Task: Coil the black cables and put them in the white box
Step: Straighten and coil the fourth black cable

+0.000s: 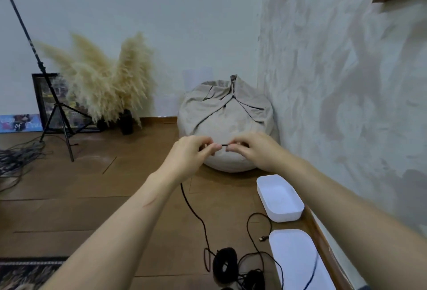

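Both hands are raised in front of me, fingertips almost meeting. My left hand (191, 153) and my right hand (251, 148) pinch a short stretch of a black cable (193, 211) between them. From under the left hand the cable hangs down and runs across the wooden floor to a tangle of black cables (235, 266) near the bottom edge. One loose cable ends in a small plug (263, 238). The white box (280, 197) stands open and empty on the floor by the right wall. Its white lid (298, 262) lies flat just nearer to me.
A beige bean bag (227, 123) sits in the corner behind my hands. A black tripod (54, 114), dried pampas grass (104, 79) and framed pictures stand at the left. More cables (16, 158) lie piled at the far left. A dark rug (25, 271) shows at the bottom left.
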Demonstrator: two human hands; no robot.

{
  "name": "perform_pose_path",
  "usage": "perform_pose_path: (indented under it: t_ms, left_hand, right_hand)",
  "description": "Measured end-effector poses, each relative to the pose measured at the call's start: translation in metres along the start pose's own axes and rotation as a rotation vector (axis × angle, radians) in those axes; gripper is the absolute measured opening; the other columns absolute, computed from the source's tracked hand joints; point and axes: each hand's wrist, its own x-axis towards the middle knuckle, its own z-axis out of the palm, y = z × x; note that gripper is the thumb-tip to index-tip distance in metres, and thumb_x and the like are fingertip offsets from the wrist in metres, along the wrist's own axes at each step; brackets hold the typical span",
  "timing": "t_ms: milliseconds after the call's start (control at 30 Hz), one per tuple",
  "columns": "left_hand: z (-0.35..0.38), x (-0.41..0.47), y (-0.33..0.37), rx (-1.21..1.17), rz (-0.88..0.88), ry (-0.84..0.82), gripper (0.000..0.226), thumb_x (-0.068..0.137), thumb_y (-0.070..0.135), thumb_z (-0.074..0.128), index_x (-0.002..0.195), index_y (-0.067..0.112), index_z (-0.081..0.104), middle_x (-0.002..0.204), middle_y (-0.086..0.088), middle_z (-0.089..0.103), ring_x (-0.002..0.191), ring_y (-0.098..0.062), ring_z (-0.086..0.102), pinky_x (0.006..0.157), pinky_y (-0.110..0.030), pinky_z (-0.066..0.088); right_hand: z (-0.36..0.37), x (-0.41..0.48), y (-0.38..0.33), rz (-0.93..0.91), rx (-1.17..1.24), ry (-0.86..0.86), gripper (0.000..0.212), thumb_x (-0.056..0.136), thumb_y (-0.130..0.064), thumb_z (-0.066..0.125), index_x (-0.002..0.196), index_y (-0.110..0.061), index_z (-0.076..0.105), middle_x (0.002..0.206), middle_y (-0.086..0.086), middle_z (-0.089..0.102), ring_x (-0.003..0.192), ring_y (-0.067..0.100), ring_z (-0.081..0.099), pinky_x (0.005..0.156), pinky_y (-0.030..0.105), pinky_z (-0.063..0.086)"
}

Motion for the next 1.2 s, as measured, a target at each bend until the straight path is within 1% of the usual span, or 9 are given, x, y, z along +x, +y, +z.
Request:
perform_pose_path:
  t_ms: [100,200,400,600,767,833,933,1033,1200]
  left_hand:
    - [-0.007,0.0,-0.012,-0.004,-0.059,0.019,0.036,0.096,0.052,0.061,0.071,0.027,0.066,0.054,0.007,0.052,0.053,-0.007,0.047,0.053,-0.028,0.032]
    - [-0.018,-0.003,-0.026,0.074,-0.134,0.093,0.037,0.095,0.054,0.06,0.072,0.027,0.066,0.055,0.009,0.054,0.054,-0.006,0.049,0.053,-0.029,0.035]
    - [-0.004,0.001,0.007,0.138,0.018,0.099,0.035,0.093,0.058,0.061,0.075,0.028,0.065,0.057,0.011,0.052,0.059,-0.007,0.051,0.053,-0.032,0.036]
    - [-0.023,-0.001,-0.026,0.069,-0.138,0.112,0.039,0.092,0.057,0.063,0.069,0.026,0.066,0.05,0.012,0.051,0.053,0.001,0.05,0.053,-0.028,0.031]
    - [-0.013,0.0,-0.008,-0.015,-0.069,0.129,0.037,0.094,0.054,0.062,0.067,0.029,0.062,0.055,0.021,0.053,0.055,-0.001,0.047,0.051,-0.02,0.028]
    - [-0.011,0.003,-0.005,-0.021,-0.047,0.128,0.035,0.093,0.052,0.066,0.066,0.031,0.06,0.053,0.019,0.052,0.055,-0.001,0.047,0.052,-0.018,0.031]
    - [-0.022,-0.001,-0.025,0.026,-0.114,0.108,0.036,0.093,0.053,0.065,0.067,0.028,0.062,0.052,0.013,0.051,0.055,-0.001,0.049,0.053,-0.021,0.029]
    - [-0.025,-0.008,-0.039,0.052,-0.161,0.107,0.035,0.096,0.052,0.061,0.069,0.029,0.063,0.055,0.011,0.052,0.056,-0.006,0.049,0.054,-0.027,0.032]
    - [-0.007,-0.006,-0.018,0.004,-0.1,0.051,0.032,0.096,0.051,0.062,0.073,0.029,0.064,0.054,0.011,0.049,0.055,-0.003,0.047,0.052,-0.022,0.029]
  right_hand:
    - [-0.007,0.002,0.01,0.062,-0.067,0.111,0.02,0.1,-0.036,0.058,0.101,-0.027,0.076,0.071,-0.016,0.054,0.077,0.012,0.051,0.064,0.029,0.032]
    - [-0.016,-0.006,0.032,0.165,-0.135,0.169,0.02,0.101,-0.036,0.056,0.101,-0.027,0.074,0.075,-0.017,0.057,0.083,0.015,0.059,0.068,0.033,0.038]
    - [-0.001,0.004,0.0,-0.002,0.105,0.033,0.018,0.096,-0.04,0.063,0.105,-0.03,0.075,0.075,-0.001,0.067,0.075,0.016,0.059,0.073,0.038,0.046]
    - [-0.029,-0.005,0.033,0.164,-0.096,0.238,0.017,0.098,-0.036,0.06,0.1,-0.029,0.075,0.073,-0.015,0.06,0.082,0.015,0.059,0.072,0.035,0.044]
    - [-0.013,-0.003,0.015,0.08,0.077,0.068,0.017,0.096,-0.039,0.063,0.105,-0.028,0.072,0.078,-0.009,0.065,0.081,0.013,0.059,0.077,0.034,0.045]
    - [-0.01,0.001,0.007,0.027,0.043,0.104,0.017,0.097,-0.037,0.062,0.103,-0.027,0.075,0.079,-0.01,0.065,0.082,0.015,0.059,0.074,0.035,0.044]
    - [-0.021,0.0,0.025,0.115,-0.057,0.205,0.018,0.098,-0.035,0.06,0.102,-0.026,0.075,0.083,-0.008,0.067,0.085,0.017,0.06,0.074,0.035,0.043]
    - [-0.028,-0.009,0.044,0.22,-0.068,0.15,0.02,0.096,-0.041,0.062,0.105,-0.029,0.075,0.087,-0.008,0.068,0.091,0.019,0.062,0.08,0.039,0.049]
    - [-0.006,-0.004,0.01,0.066,0.054,0.004,0.018,0.094,-0.045,0.064,0.097,-0.031,0.075,0.074,0.002,0.064,0.075,0.018,0.059,0.073,0.038,0.046]
